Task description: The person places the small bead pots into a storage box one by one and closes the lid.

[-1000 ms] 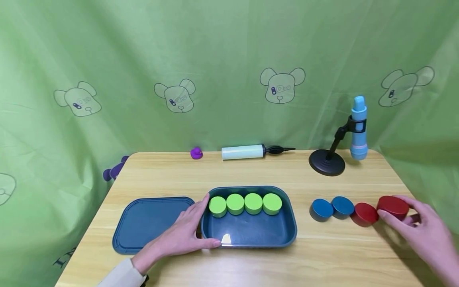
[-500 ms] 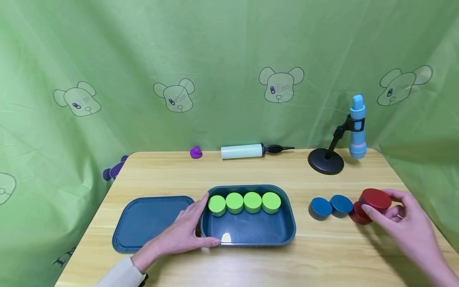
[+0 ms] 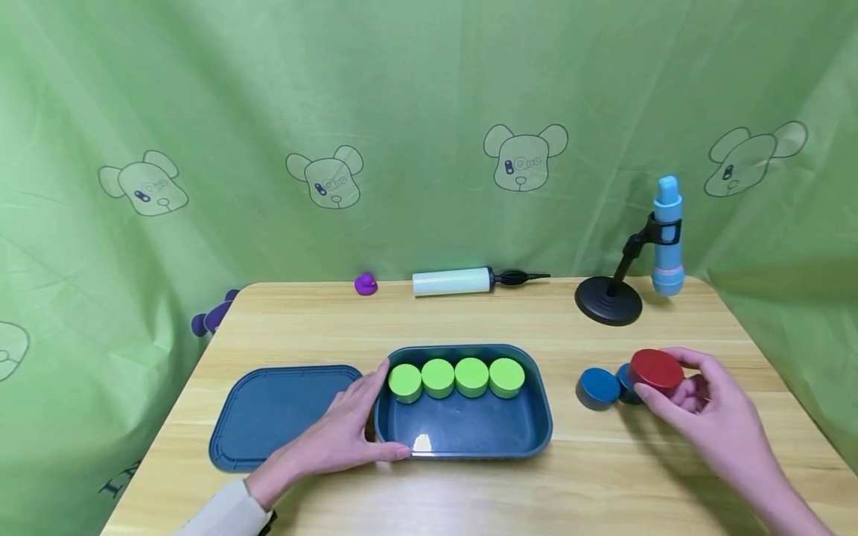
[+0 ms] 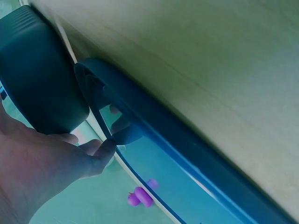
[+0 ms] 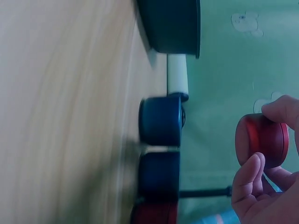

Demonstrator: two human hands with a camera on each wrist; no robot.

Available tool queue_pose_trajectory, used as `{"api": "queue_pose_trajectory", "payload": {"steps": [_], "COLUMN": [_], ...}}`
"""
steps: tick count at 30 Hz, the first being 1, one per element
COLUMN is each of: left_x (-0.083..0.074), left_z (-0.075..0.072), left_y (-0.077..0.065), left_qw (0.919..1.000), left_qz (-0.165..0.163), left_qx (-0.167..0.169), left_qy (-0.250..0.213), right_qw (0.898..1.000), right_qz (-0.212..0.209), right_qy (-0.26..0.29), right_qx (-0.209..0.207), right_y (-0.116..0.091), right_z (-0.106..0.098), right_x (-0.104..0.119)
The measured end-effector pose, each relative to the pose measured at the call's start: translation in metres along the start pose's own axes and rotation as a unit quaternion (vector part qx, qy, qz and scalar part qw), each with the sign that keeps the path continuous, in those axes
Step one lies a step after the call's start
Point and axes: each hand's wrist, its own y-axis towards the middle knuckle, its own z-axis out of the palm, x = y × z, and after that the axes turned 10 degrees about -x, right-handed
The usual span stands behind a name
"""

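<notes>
My right hand [image 3: 710,417] pinches a round red tin [image 3: 655,370] between thumb and fingers, lifted off the table. In the head view, the tin overlaps one of two blue tins [image 3: 598,388]. A second red tin [image 5: 155,213] shows beside the blue pair in the right wrist view; hand and held tin hide it from the head camera. My left hand [image 3: 338,438] rests against the left end of a dark blue box [image 3: 479,450], fingers stretched along its side, thumb at the front corner. Inside, several short green cylinders [image 3: 472,377] line the back wall.
A flat blue lid [image 3: 275,417] lies left of the box, partly under my left forearm in view. Along the back stand a purple toy duck [image 3: 366,284], a white hand pump [image 3: 452,282] and a black stand [image 3: 608,301] holding a light blue bottle-shaped object [image 3: 668,246].
My right hand has lifted the red tin and carried it left, past the other red tin to above the right-hand blue one. The left hand and the box have stayed put.
</notes>
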Motion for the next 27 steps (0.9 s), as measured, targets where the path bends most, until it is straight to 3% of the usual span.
{"api": "queue_pose_trajectory", "payload": {"steps": [11, 19, 27], "left_x": [-0.001, -0.001, -0.001], "left_z": [-0.001, -0.002, -0.002], "left_y": [0.001, 0.002, 0.002], "left_qw": [1.0000, 1.0000, 0.9999], "left_qz": [0.005, 0.009, 0.011], "left_qx": [0.001, 0.004, 0.004], "left_qy": [0.000, 0.001, 0.001], "right_qw": [0.998, 0.995, 0.991], "right_qz": [-0.038, -0.077, -0.089], "right_qy": [0.034, 0.024, 0.029], "right_qx": [0.039, 0.062, 0.094], "right_y": [-0.004, -0.006, -0.011], "right_z": [0.028, 0.050, 0.069], "right_x": [0.034, 0.060, 0.080]}}
